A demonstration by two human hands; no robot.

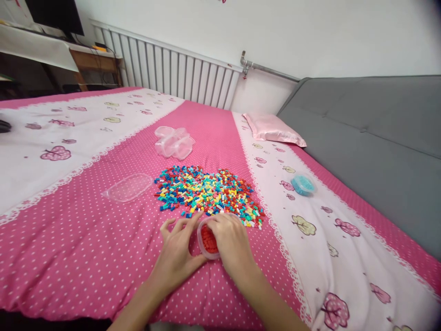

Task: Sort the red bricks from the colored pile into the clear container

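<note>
A small clear plastic tub [207,240] filled with red bricks sits on the pink bedspread just in front of me. My right hand [230,239] lies over its right side and top, fingers curled on the rim. My left hand [178,246] rests on the tub's left side, thumb against the rim and fingers spread on the cloth. Just beyond both hands lies a wide heap of small coloured bricks [206,191] in red, yellow, blue, teal and white.
A clear lid [128,187] lies left of the heap. Several empty clear tubs [174,142] sit farther back. A tub of blue bricks [303,184] stands to the right. A pink pillow [272,128] lies beside the grey sofa back [375,138]; a radiator [172,73] lines the wall.
</note>
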